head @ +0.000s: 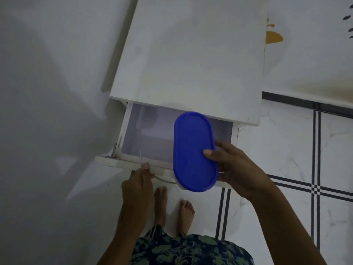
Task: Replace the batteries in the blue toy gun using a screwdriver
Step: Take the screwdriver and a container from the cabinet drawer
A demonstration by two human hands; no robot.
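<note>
From the head view, the right hand (236,167) holds an oval plastic container with a blue lid (194,152), thumb pressed on the lid, above the open white drawer (149,138) of a white cabinet (191,54). The left hand (136,185) grips the drawer's front edge.

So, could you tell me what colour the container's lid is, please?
The lid is blue; head view shows it.
</note>
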